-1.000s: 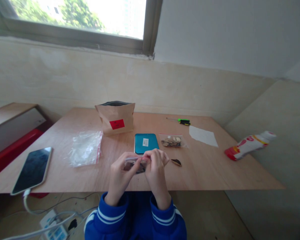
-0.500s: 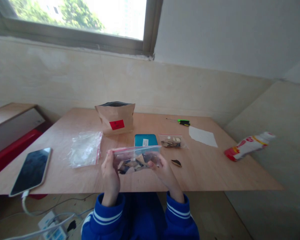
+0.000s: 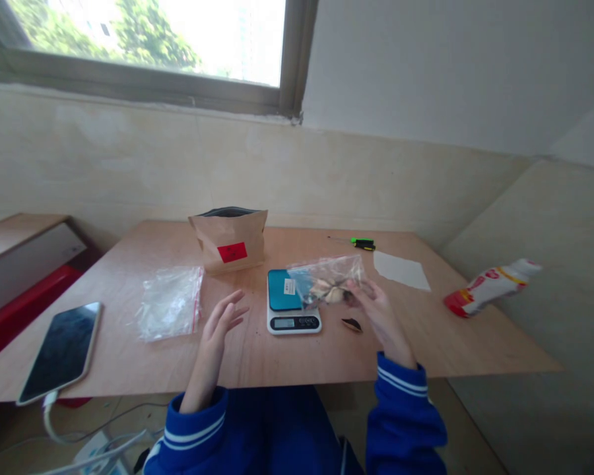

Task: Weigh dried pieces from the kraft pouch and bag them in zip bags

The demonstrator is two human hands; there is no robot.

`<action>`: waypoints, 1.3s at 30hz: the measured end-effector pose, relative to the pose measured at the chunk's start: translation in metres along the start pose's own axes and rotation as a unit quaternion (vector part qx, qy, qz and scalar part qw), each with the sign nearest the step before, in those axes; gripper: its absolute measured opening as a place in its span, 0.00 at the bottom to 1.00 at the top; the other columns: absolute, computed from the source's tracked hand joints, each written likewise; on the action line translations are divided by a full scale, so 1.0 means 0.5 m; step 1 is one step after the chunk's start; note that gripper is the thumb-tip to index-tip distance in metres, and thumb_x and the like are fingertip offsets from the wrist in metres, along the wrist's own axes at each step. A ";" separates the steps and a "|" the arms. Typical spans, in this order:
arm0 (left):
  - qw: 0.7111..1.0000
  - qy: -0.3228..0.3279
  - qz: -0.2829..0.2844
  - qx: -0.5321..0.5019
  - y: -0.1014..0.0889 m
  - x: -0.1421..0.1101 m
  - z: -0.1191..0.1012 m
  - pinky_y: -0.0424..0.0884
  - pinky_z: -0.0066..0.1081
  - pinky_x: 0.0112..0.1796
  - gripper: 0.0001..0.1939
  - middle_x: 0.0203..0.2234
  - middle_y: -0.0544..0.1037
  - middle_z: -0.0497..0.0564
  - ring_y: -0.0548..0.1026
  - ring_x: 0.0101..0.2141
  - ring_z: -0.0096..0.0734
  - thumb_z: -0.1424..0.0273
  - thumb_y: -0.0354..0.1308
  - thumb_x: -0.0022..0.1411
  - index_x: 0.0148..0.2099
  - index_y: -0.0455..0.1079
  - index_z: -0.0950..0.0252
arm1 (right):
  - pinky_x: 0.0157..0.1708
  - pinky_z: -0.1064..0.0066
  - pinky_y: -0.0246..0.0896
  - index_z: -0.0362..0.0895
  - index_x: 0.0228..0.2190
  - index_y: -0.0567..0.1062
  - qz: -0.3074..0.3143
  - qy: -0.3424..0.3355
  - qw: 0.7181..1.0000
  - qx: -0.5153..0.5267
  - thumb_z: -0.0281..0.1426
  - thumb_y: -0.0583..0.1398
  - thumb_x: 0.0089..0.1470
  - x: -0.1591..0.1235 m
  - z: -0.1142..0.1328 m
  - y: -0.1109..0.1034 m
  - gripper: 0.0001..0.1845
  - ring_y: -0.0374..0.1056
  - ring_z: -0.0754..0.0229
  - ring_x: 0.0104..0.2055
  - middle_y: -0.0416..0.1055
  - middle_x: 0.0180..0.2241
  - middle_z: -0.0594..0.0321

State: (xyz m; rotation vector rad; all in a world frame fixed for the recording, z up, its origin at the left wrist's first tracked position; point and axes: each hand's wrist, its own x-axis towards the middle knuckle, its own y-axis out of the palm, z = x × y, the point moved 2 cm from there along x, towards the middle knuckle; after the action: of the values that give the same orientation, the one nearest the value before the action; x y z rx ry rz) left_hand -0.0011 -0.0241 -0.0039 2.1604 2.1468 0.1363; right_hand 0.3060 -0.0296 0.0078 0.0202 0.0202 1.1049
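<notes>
My right hand [image 3: 376, 303] grips the right end of a clear zip bag [image 3: 344, 265] that holds brown and pale dried pieces, perhaps mushroom slices. The bag overlaps the right edge of a kitchen scale [image 3: 282, 301] with a blue top and a small display. My left hand [image 3: 220, 326] is in the air left of the scale, fingers apart, holding nothing. One loose dark dried piece [image 3: 351, 324] lies on the table below my right hand. The spot behind the held bag is hidden, so I cannot tell whether the second filled bag lies there.
A brown paper pouch [image 3: 230, 244] with a red label stands behind the scale. Empty zip bags [image 3: 171, 303] and a phone [image 3: 62, 349] on a cable are to the left. Screwdrivers [image 3: 361, 244], white paper [image 3: 400, 270] and a tilted white-and-red bottle [image 3: 492, 288] are to the right.
The filled zip bag has gone from both hands to my right hand alone and moved right. My left hand has let go and opened. The scale's front now shows.
</notes>
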 end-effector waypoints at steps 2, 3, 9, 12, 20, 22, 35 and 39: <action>1.000 0.002 0.002 0.024 -0.012 -0.003 -0.006 0.69 0.42 0.49 0.24 0.55 0.72 0.59 0.75 0.48 0.44 0.52 0.52 0.61 0.51 0.72 0.64 | 0.24 0.72 0.67 0.42 0.35 0.74 -0.009 -0.001 1.000 -0.028 0.47 0.70 0.38 0.057 0.003 -0.044 0.26 0.70 0.62 0.24 0.77 0.30 0.59; 1.000 0.001 0.001 0.030 -0.016 -0.004 -0.010 0.70 0.41 0.48 0.23 0.53 0.74 0.58 0.76 0.47 0.43 0.53 0.52 0.61 0.48 0.73 0.64 | 0.24 0.71 0.67 0.41 0.33 0.74 -0.013 -0.001 0.998 -0.061 0.48 0.69 0.40 0.082 0.002 -0.062 0.25 0.70 0.61 0.24 0.77 0.29 0.58; 0.999 -0.010 0.005 0.050 -0.032 -0.006 -0.016 0.72 0.36 0.41 0.20 0.44 0.79 0.57 0.79 0.40 0.40 0.54 0.53 0.61 0.41 0.75 0.65 | 0.35 0.57 0.66 0.40 0.24 0.72 -0.106 -0.027 0.958 -0.264 0.44 0.64 0.45 0.151 -0.027 -0.124 0.18 0.72 0.47 0.32 0.74 0.26 0.49; 0.998 -0.010 0.005 0.061 -0.034 -0.005 -0.015 0.72 0.36 0.40 0.20 0.42 0.79 0.57 0.79 0.38 0.39 0.54 0.53 0.61 0.40 0.75 0.65 | 0.50 0.46 0.56 0.38 0.34 0.71 -0.191 -0.073 0.924 -0.323 0.40 0.63 0.45 0.128 -0.042 -0.138 0.19 0.65 0.36 0.50 0.71 0.42 0.36; 0.998 -0.011 0.001 0.068 -0.033 0.005 0.001 0.73 0.37 0.39 0.21 0.40 0.80 0.57 0.79 0.36 0.40 0.52 0.54 0.59 0.39 0.75 0.65 | 0.53 0.52 0.61 0.46 0.46 0.70 0.077 -0.229 0.879 -0.412 0.40 0.59 0.53 -0.012 -0.139 -0.121 0.20 0.66 0.48 0.52 0.69 0.47 0.52; 0.998 -0.017 0.005 0.066 -0.033 0.008 0.005 0.74 0.37 0.39 0.22 0.40 0.80 0.58 0.79 0.36 0.40 0.52 0.54 0.59 0.39 0.75 0.65 | 0.54 0.49 0.60 0.45 0.49 0.69 0.075 -0.233 0.873 -0.421 0.38 0.58 0.53 -0.029 -0.155 -0.122 0.22 0.66 0.47 0.53 0.69 0.47 0.51; 0.998 -0.027 -0.008 0.058 -0.055 0.010 0.006 0.73 0.37 0.40 0.21 0.41 0.80 0.58 0.79 0.38 0.40 0.52 0.54 0.59 0.39 0.75 0.65 | 0.37 0.57 0.69 0.44 0.33 0.76 0.061 -0.207 0.888 -0.406 0.36 0.57 0.54 -0.043 -0.170 -0.105 0.11 0.72 0.50 0.36 0.75 0.33 0.53; 0.998 -0.040 -0.010 0.055 -0.056 0.014 0.011 0.72 0.37 0.39 0.21 0.41 0.80 0.58 0.79 0.37 0.40 0.52 0.55 0.58 0.39 0.75 0.66 | 0.38 0.61 0.68 0.43 0.32 0.76 0.085 -0.253 0.886 -0.380 0.35 0.58 0.55 -0.015 -0.114 -0.040 0.09 0.71 0.53 0.37 0.75 0.34 0.54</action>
State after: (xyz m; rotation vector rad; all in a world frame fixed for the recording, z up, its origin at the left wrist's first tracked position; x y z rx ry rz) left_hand -0.0281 -0.0169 -0.0130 2.1599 2.1785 -0.0699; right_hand 0.3190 -0.0451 -0.0497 -0.4014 -0.9003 1.1930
